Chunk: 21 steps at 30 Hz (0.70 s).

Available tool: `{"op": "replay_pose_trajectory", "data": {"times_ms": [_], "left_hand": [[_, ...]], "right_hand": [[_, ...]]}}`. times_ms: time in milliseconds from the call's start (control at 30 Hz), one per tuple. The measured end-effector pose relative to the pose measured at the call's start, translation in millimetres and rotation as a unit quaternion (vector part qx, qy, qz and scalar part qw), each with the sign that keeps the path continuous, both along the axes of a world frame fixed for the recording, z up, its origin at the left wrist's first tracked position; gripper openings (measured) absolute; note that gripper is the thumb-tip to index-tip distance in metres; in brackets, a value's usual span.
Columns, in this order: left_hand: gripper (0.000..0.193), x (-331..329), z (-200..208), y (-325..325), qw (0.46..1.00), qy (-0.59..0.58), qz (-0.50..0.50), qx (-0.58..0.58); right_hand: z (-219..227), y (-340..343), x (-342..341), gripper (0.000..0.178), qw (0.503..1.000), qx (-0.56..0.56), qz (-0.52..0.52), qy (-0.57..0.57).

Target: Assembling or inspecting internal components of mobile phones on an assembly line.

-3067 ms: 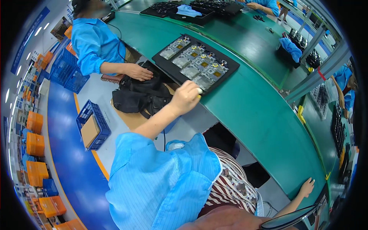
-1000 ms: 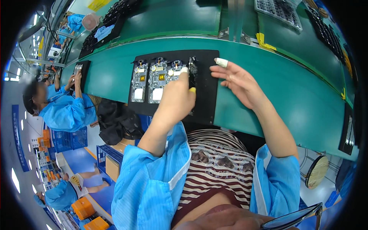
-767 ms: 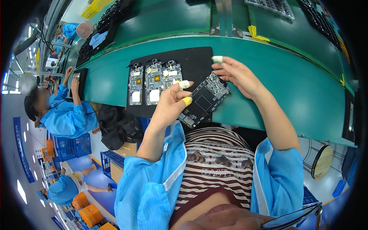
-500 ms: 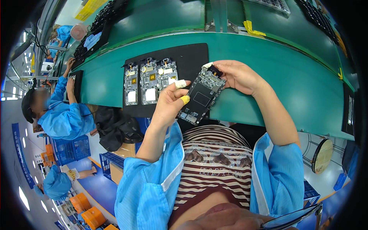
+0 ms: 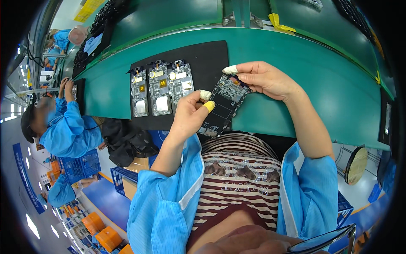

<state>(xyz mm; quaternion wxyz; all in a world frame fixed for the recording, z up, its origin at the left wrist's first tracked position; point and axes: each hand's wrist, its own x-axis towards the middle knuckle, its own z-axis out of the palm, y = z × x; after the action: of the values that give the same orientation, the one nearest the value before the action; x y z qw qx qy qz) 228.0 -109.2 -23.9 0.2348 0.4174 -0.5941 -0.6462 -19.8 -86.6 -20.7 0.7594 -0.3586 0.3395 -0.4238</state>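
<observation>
A black and grey circuit board [image 5: 223, 108] is held tilted above the near edge of the bench. Along its left side, my left hand [image 5: 189, 113] grips it between thumb and fingers, with yellow and white covers on two fingertips. At its upper end, my right hand [image 5: 266, 80] pinches a small dark part joined to the board; a white cover sits on one fingertip. To the left, three similar circuit boards [image 5: 160, 89] lie side by side on a black mat [image 5: 203, 55], each with a small dark module at its top end.
The green bench [image 5: 296, 59] runs across, with a raised rail and yellow tape [image 5: 279, 23] at its back. A co-worker in blue [image 5: 67, 127] works at the left. A black bag [image 5: 127, 142] and blue crates [image 5: 80, 165] stand below; a round stool [image 5: 356, 166] is at right.
My right index finger has straightened over the board's top end, and my left thumb has shifted slightly right on the board. The view has shifted a little.
</observation>
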Motion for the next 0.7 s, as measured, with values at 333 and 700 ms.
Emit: {"op": "replay_pose_trajectory", "data": {"times_ms": [333, 700], "left_hand": [[0.007, -4.9, 4.6, 5.3, 1.000, -0.009, 0.011, -0.016], [0.006, -13.8, 13.2, 9.1, 0.998, -0.005, 0.051, -0.040]], "right_hand": [[-4.9, -0.5, 1.5, 0.037, 0.999, -0.009, 0.017, 0.028], [-13.8, -2.9, 3.5, 0.035, 0.998, -0.038, -0.001, 0.046]]}}
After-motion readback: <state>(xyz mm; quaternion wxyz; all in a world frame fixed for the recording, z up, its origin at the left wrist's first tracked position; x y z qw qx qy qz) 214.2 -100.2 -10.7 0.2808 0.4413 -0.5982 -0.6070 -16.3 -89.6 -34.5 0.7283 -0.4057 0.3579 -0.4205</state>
